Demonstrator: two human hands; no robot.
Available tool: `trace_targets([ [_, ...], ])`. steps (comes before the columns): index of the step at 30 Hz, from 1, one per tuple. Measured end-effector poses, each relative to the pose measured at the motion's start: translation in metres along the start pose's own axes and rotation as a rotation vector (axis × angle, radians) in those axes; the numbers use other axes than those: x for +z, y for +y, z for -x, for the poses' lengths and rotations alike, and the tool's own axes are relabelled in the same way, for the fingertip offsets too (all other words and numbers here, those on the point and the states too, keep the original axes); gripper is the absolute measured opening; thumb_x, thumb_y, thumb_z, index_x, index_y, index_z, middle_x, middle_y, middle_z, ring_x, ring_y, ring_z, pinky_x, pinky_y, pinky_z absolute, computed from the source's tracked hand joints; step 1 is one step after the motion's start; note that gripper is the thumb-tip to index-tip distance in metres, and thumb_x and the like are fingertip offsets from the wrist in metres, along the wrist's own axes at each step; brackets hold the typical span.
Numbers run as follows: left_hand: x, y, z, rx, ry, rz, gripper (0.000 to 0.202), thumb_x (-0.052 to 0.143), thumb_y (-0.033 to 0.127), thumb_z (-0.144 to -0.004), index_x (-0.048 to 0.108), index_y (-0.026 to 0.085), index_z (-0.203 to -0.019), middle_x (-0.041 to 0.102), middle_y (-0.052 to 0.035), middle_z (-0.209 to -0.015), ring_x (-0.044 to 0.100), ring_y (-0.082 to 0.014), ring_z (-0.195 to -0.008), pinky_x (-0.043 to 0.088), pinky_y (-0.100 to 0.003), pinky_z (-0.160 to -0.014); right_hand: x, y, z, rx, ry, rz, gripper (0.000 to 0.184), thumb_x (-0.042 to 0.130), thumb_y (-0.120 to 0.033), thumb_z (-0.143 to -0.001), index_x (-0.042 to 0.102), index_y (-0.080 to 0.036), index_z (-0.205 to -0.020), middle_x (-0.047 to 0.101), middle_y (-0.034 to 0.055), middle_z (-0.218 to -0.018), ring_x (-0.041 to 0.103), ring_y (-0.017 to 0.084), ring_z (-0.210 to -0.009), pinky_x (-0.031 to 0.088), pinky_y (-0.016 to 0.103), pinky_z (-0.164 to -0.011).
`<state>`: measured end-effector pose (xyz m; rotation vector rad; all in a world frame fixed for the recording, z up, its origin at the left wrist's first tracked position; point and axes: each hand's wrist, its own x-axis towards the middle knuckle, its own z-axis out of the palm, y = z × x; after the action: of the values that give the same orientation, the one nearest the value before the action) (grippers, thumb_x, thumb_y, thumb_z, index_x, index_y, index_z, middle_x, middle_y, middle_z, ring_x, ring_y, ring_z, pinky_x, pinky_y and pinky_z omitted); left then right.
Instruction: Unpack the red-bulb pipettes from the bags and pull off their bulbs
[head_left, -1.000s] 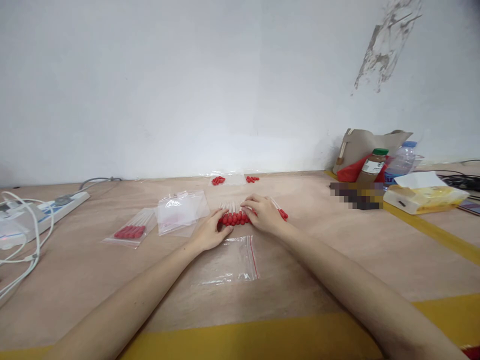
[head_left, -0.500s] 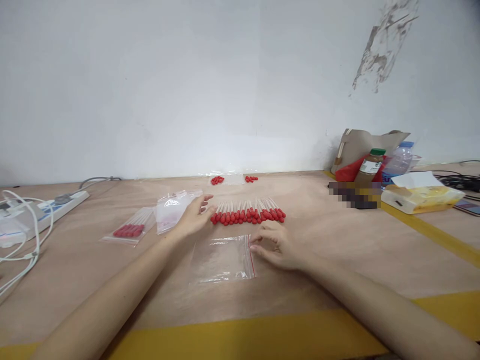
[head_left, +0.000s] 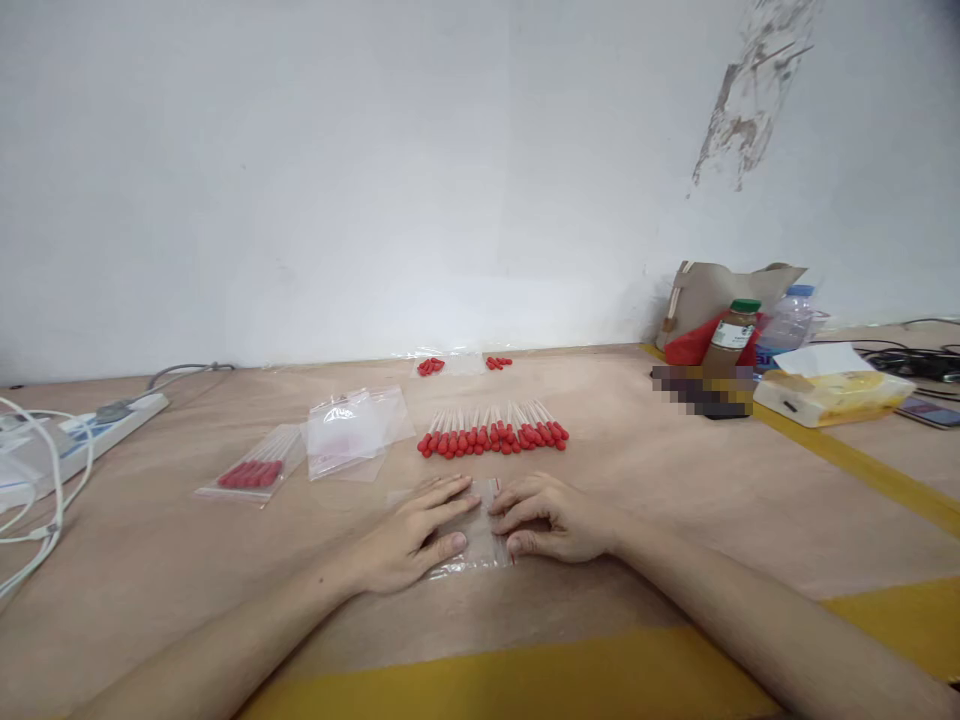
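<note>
Wall [head_left: 300, 180]: plain, pale grey-white; scarred patch [head_left: 742, 125] at upper right, brownish-grey. Tabletop [head_left: 660, 480]: light brown, meets wall at rear; yellow bands [head_left: 540, 675] across near side and at right. Light: soft, diffuse.

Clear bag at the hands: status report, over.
Left hand spread on clear bag, right hand at its red-striped edge. Bag flat, partly hidden by hands. Red-tipped sticks lined up beyond.

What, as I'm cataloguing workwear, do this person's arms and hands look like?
The left hand and right hand are ungloved, with no rings, watches or bracelets visible. The left forearm and right forearm show no sleeves as far as the picture reaches; a small dark spot marks the left one near the wrist.
</note>
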<state>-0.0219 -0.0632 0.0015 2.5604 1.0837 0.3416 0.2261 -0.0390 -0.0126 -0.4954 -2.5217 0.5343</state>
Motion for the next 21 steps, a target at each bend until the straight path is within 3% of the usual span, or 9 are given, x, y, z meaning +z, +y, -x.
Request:
trace_targets([
  [2,0.001,-0.002,-0.002,-0.077,0.124,0.072,0.038,0.041,0.038,-0.087,0.047,0.024,-0.122,0.045,-0.0061,-0.131,0.042,-0.0214,-0.119,0.034,-0.037,-0.099,0.001,0.002,0.001,0.014,0.011,-0.03,0.027,0.056,-0.039,-0.079,0.067,-0.02,-0.094,0.062,0.0078,-0.107,0.057,0.016,-0.098,0.041,0.028,-0.087],
  [5,0.003,-0.005,-0.006,-0.263,0.272,0.151,0.027,0.052,0.036,-0.079,0.054,0.019,-0.1,0.06,-0.0052,-0.097,0.056,-0.0183,-0.087,0.045,-0.032,-0.078,0.002,0.002,0.003,0.057,0.011,-0.017,0.029,0.056,-0.04,-0.078,0.066,-0.021,-0.098,0.06,0.0084,-0.112,0.056,0.017,-0.1,0.042,0.03,-0.088],
  [8,0.001,-0.009,-0.005,-0.397,0.224,0.256,0.033,0.061,0.035,-0.069,0.05,0.018,-0.095,0.055,0.0012,-0.073,0.051,-0.0134,-0.063,0.041,-0.026,-0.058,0.003,0.002,0.003,0.084,0.024,0.009,0.03,0.057,-0.038,-0.078,0.065,-0.021,-0.101,0.056,0.01,-0.117,0.054,0.019,-0.105,0.041,0.032,-0.09],
  [11,-0.009,-0.014,0.001,-0.414,0.122,0.39,0.038,0.063,0.035,-0.064,0.049,0.018,-0.095,0.048,0.0053,-0.062,0.046,-0.0109,-0.055,0.037,-0.022,-0.052,0.003,0.003,0.003,0.093,0.063,0.022,0.027,0.056,-0.036,-0.079,0.066,-0.019,-0.098,0.055,0.0119,-0.116,0.053,0.02,-0.105,0.042,0.034,-0.09],
  [13,-0.022,-0.025,0.006,-0.447,0.162,0.432,0.036,0.062,0.038,-0.065,0.052,0.017,-0.092,0.047,0.0053,-0.06,0.046,-0.0108,-0.053,0.037,-0.022,-0.05,0.002,0.004,0.004,0.108,0.077,0.025,0.026,0.055,-0.035,-0.08,0.066,-0.018,-0.097,0.055,0.0128,-0.115,0.053,0.019,-0.105,0.043,0.034,-0.089],
  [14,-0.03,-0.034,0.008,-0.481,0.227,0.43,0.034,0.06,0.04,-0.067,0.052,0.017,-0.091,0.047,0.0047,-0.059,0.047,-0.0112,-0.052,0.038,-0.022,-0.05,0.001,0.004,0.004,0.116,0.077,0.025,0.026,0.054,-0.034,-0.081,0.066,-0.018,-0.097,0.055,0.013,-0.114,0.053,0.019,-0.105,0.043,0.033,-0.089],
  [17,-0.053,-0.073,0.011,-0.703,0.718,0.203,0.039,0.056,0.038,-0.07,0.049,0.018,-0.102,0.053,0.0006,-0.07,0.053,-0.0144,-0.058,0.04,-0.024,-0.05,0.001,0.004,0.004,0.12,0.073,0.03,0.024,0.052,-0.033,-0.082,0.066,-0.018,-0.095,0.054,0.0125,-0.115,0.052,0.018,-0.106,0.043,0.032,-0.088],
  [18,-0.058,-0.087,0.011,-0.775,0.831,0.109,0.043,0.057,0.037,-0.07,0.047,0.018,-0.107,0.054,-0.0007,-0.074,0.055,-0.016,-0.061,0.041,-0.025,-0.052,0.001,0.004,0.004,0.116,0.073,0.035,0.024,0.052,-0.032,-0.082,0.066,-0.018,-0.094,0.054,0.0124,-0.114,0.052,0.018,-0.106,0.043,0.032,-0.088],
  [21,-0.067,-0.119,0.011,-0.893,0.886,-0.058,0.053,0.056,0.033,-0.072,0.039,0.015,-0.118,0.059,-0.006,-0.086,0.058,-0.0198,-0.071,0.045,-0.03,-0.063,0.001,0.004,0.003,0.107,0.068,0.051,0.023,0.052,-0.032,-0.082,0.066,-0.018,-0.093,0.054,0.0123,-0.113,0.051,0.018,-0.107,0.043,0.032,-0.088],
])
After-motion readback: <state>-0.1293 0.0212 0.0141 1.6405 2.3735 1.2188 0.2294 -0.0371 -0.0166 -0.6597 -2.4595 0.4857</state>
